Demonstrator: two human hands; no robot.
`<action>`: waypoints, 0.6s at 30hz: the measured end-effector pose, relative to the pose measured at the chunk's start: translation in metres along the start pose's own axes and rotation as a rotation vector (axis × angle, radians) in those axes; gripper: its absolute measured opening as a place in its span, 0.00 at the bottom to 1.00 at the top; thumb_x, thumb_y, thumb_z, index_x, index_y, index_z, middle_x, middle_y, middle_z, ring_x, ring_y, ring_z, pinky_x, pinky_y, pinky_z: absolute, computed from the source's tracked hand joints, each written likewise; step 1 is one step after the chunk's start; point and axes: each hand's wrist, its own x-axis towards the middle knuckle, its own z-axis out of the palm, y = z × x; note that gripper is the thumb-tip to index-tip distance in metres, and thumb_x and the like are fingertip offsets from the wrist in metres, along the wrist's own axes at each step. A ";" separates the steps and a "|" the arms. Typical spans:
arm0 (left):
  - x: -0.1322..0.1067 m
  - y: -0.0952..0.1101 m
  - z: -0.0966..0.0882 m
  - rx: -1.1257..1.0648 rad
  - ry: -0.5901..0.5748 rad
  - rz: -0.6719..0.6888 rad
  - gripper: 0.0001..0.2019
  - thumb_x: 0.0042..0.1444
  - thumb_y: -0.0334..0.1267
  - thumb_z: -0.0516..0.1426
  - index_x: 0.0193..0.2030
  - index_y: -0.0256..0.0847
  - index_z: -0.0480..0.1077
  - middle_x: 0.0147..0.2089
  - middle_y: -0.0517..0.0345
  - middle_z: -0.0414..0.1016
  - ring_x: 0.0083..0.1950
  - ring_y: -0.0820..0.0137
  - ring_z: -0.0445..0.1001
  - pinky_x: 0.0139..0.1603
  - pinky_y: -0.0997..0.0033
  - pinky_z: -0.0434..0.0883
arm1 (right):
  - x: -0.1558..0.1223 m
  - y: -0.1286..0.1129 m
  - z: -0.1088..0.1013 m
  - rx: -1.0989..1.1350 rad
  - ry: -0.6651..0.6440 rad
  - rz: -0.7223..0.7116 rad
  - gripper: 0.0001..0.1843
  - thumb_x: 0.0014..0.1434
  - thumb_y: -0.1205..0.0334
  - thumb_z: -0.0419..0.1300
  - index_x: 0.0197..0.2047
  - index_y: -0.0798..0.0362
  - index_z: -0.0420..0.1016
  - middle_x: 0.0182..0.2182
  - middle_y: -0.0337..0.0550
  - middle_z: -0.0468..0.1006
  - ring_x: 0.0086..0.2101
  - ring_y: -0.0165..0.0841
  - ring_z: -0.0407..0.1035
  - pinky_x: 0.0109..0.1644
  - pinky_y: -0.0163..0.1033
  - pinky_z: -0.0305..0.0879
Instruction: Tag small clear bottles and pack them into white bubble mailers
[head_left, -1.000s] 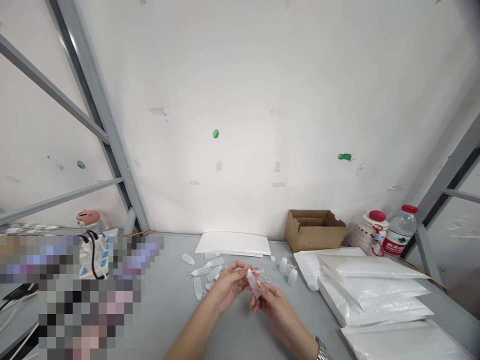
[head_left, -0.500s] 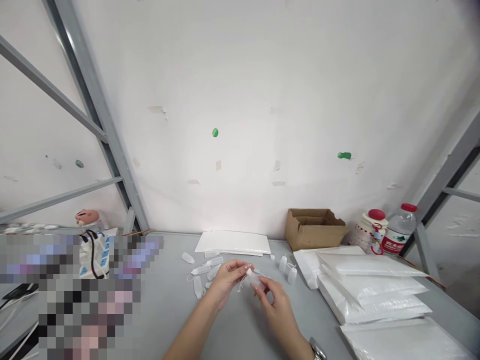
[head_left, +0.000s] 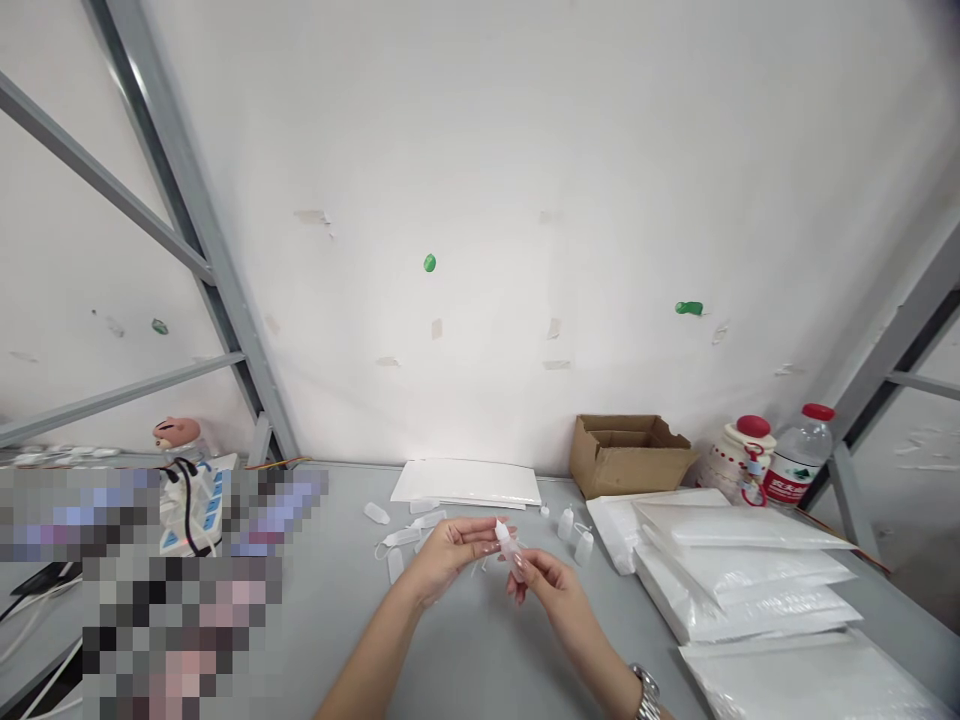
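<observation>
A small translucent squeeze bottle [head_left: 516,562] with a white nozzle top is held tilted above the table. My right hand [head_left: 553,580] grips its body with thumb and fingers. My left hand [head_left: 450,552] pinches at the nozzle end, its thumb and fingertips around the neck. Several similar bottles [head_left: 403,537] lie loose on the table left of and behind my left hand, some partly hidden by it. To the right, two capped bottles, a rear one [head_left: 565,526] and a front one [head_left: 584,548], stand upright near a small white nozzle cap [head_left: 545,511].
White padded mailers [head_left: 750,580] are stacked at the right. Behind them stand a cardboard box [head_left: 637,470], a jug with a red lid [head_left: 739,460] and a water bottle [head_left: 802,455]. White sheets [head_left: 465,482] lie by the wall. A power strip [head_left: 214,510] sits at the left.
The bottle's nozzle has risen slightly, and its body is less covered by my right fingers. My left fingers have straightened along the neck. My right wrist has shifted a little to the right.
</observation>
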 end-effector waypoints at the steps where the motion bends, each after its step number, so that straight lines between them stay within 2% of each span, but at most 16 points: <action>1: -0.001 0.000 -0.001 0.001 -0.016 0.002 0.21 0.43 0.39 0.63 0.47 0.36 0.72 0.48 0.44 0.74 0.51 0.59 0.71 0.57 0.58 0.60 | -0.001 -0.001 0.000 0.051 -0.049 0.014 0.21 0.47 0.42 0.61 0.29 0.54 0.75 0.20 0.39 0.72 0.22 0.30 0.62 0.31 0.37 0.58; 5: -0.003 0.004 0.001 0.010 -0.058 0.003 0.22 0.44 0.39 0.63 0.48 0.38 0.70 0.48 0.45 0.74 0.51 0.59 0.71 0.56 0.57 0.61 | -0.005 -0.006 0.000 0.249 -0.183 0.097 0.20 0.51 0.44 0.58 0.29 0.55 0.75 0.21 0.40 0.71 0.23 0.30 0.61 0.31 0.36 0.57; 8: -0.005 0.009 0.004 0.023 -0.052 0.005 0.23 0.43 0.40 0.63 0.48 0.38 0.70 0.49 0.45 0.74 0.51 0.58 0.70 0.55 0.58 0.62 | -0.004 -0.006 0.000 0.244 -0.167 0.093 0.19 0.52 0.45 0.58 0.29 0.55 0.76 0.21 0.40 0.72 0.24 0.30 0.61 0.32 0.36 0.57; 10: -0.006 0.012 0.007 0.033 -0.025 0.018 0.21 0.43 0.42 0.63 0.45 0.38 0.72 0.48 0.45 0.74 0.50 0.58 0.71 0.54 0.58 0.62 | -0.002 -0.003 0.000 0.140 -0.108 0.050 0.20 0.51 0.44 0.58 0.29 0.54 0.75 0.21 0.39 0.72 0.23 0.30 0.61 0.32 0.37 0.57; 13: -0.004 0.011 0.012 0.025 0.079 0.046 0.15 0.43 0.44 0.62 0.36 0.37 0.74 0.44 0.46 0.77 0.48 0.57 0.72 0.52 0.57 0.64 | -0.002 0.001 0.000 -0.087 0.011 -0.020 0.20 0.49 0.43 0.59 0.30 0.53 0.76 0.22 0.39 0.73 0.24 0.32 0.63 0.32 0.38 0.59; 15: -0.002 0.007 0.015 0.010 0.158 0.046 0.13 0.42 0.44 0.63 0.30 0.37 0.73 0.39 0.48 0.78 0.46 0.56 0.73 0.52 0.57 0.64 | -0.005 0.004 0.002 -0.257 0.103 -0.086 0.18 0.50 0.44 0.59 0.33 0.51 0.76 0.24 0.40 0.73 0.28 0.35 0.64 0.36 0.39 0.60; 18: 0.002 -0.003 0.019 -0.037 0.228 0.043 0.13 0.39 0.43 0.65 0.29 0.37 0.73 0.37 0.48 0.79 0.46 0.56 0.74 0.52 0.56 0.64 | -0.010 0.009 0.004 -0.449 0.226 -0.228 0.14 0.51 0.48 0.59 0.34 0.48 0.76 0.25 0.41 0.74 0.32 0.37 0.64 0.44 0.41 0.57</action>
